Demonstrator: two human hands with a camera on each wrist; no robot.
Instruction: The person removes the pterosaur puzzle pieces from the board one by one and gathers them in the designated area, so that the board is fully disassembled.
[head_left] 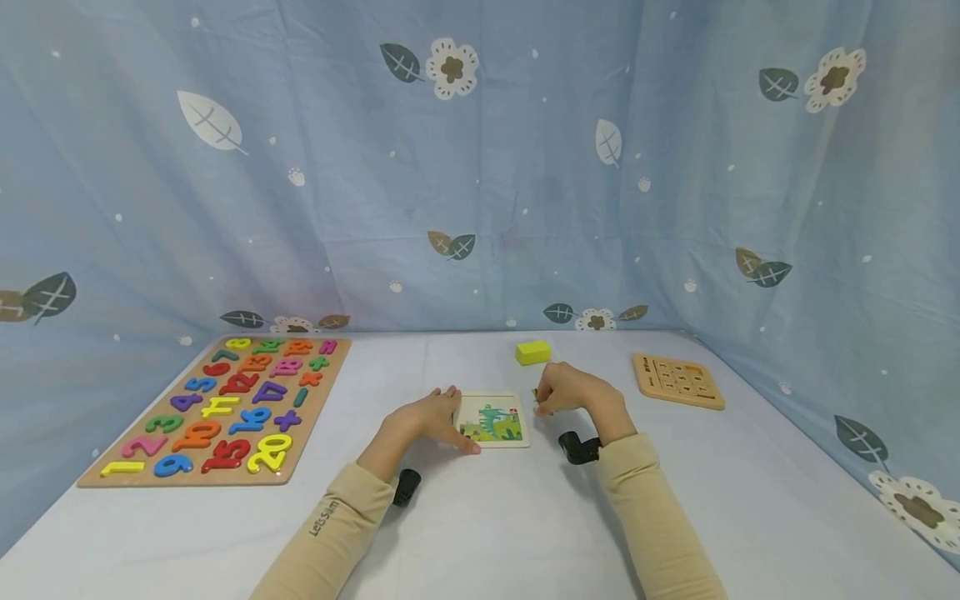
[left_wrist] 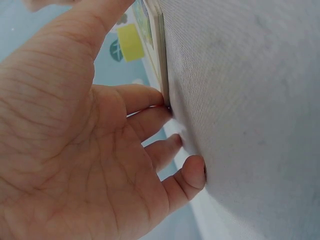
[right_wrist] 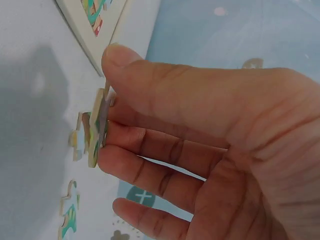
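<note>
A small jigsaw puzzle in a pale wooden frame (head_left: 525,433), its picture a teal dinosaur on green, lies flat on the table. My left hand (head_left: 431,417) is at its left side, thumb by the near edge and fingers by the far left corner. In the left wrist view, fingertips touch the frame's side (left_wrist: 162,60) and the white cloth. To the right of the frame, my right hand (head_left: 567,389) pinches a jigsaw piece (right_wrist: 97,132) between thumb and fingers, edge-on to the right wrist camera. Beyond it lie two more pieces, one brown and pale (right_wrist: 79,140), one teal (right_wrist: 69,212).
On the left lies a large wooden number board (head_left: 187,400) with colourful numerals and signs. Behind the puzzle stands a yellow block (head_left: 532,352). A wooden number slide puzzle (head_left: 677,381) is at the right. A blue patterned curtain (head_left: 480,167) hangs behind the table.
</note>
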